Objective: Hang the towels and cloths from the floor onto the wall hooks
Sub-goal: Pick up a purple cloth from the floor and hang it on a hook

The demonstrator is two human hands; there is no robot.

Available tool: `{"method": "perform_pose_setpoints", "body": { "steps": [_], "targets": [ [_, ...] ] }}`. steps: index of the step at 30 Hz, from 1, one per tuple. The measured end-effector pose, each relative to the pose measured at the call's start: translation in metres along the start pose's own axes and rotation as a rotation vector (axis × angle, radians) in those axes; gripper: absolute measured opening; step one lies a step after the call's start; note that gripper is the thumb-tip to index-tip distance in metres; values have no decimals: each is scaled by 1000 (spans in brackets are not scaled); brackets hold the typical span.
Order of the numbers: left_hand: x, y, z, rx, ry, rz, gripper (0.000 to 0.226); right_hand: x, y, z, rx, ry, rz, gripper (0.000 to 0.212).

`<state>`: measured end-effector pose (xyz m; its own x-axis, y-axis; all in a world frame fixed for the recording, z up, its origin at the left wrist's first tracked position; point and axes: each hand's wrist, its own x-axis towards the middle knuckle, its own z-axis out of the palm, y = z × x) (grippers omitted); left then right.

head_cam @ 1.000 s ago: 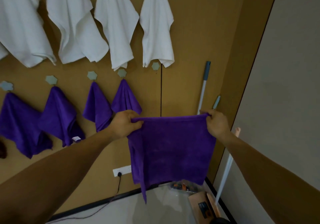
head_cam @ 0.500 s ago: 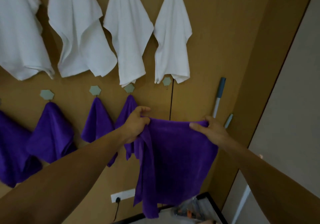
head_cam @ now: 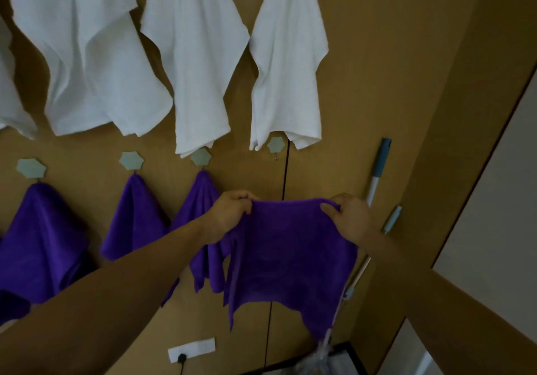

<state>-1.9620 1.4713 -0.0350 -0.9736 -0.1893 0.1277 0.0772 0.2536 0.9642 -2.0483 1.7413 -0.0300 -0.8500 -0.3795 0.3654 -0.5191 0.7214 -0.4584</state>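
I hold a purple cloth (head_cam: 290, 255) spread out in front of the brown wall. My left hand (head_cam: 229, 215) grips its top left edge and my right hand (head_cam: 353, 220) pinches its top right edge. A bare hexagonal hook (head_cam: 275, 145) sits on the wall above the cloth, just under a white towel (head_cam: 286, 63). To the left, three more hooks (head_cam: 200, 157) each carry a hung purple cloth (head_cam: 200, 200). Several white towels (head_cam: 194, 63) hang in the row above.
A mop handle (head_cam: 377, 168) with a blue grip leans on the wall right of my right hand, beside a second blue-tipped handle (head_cam: 392, 219). A white wall socket (head_cam: 191, 348) with a plugged cable sits low. A grey wall (head_cam: 499, 200) is at the right.
Both hands have raised the purple cloth toward the bare hook and drawn closer together, so the top edge now bunches slightly. The view has tilted upward.
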Motion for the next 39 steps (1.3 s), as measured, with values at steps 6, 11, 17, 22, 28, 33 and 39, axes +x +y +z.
{"method": "perform_pose_setpoints", "body": {
  "steps": [6,11,17,22,28,33,39],
  "targets": [
    [51,-6,36,19,309,69,48,49,17,28,446,-26,33,20],
    [75,4,49,301,119,223,9,95,27,43,533,-203,-42,12],
    [103,7,31,349,209,275,14,147,23,54,648,-53,-99,21],
    [130,6,24,226,485,249,5,173,-2,72,726,108,-21,26],
    [150,0,37,300,835,152,31,186,-21,89,837,275,56,39],
    [147,-21,45,374,702,-27,35,180,-9,104,724,182,112,29],
    [142,-36,38,-94,292,-632,30,183,-6,100,664,94,108,28]
  ]
}}
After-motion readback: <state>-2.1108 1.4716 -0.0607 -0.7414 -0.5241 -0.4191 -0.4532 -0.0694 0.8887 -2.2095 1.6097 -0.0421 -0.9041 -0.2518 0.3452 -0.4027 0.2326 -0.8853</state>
